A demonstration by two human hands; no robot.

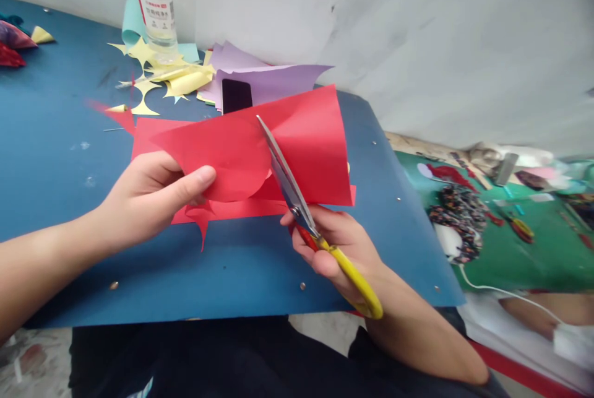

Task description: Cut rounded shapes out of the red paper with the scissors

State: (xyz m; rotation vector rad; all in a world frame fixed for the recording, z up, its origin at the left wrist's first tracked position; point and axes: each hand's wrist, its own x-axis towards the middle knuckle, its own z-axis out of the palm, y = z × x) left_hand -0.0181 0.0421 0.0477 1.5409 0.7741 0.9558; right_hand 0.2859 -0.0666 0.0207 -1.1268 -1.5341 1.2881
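Note:
My left hand [158, 190] pinches the left part of a red paper sheet [306, 138], thumb on top. The sheet is raised above the table and bends upward at its right side. In my right hand [338, 243] are scissors [297, 200] with yellow and red handles. Their blades point up and away, lying across the sheet beside a curved cut edge. Whether the blades are fully closed I cannot tell. Below, more red paper [232, 209] lies on the blue table [223, 268], with a thin pointed scrap hanging near my left hand.
A clear water bottle [158, 14] stands at the back among yellow paper offcuts [185, 79]. A dark phone [236, 95] rests on purple paper [273, 76]. To the right, a green table [492, 255] holds a patterned cloth bundle [459, 218] and another pair of scissors [522, 228].

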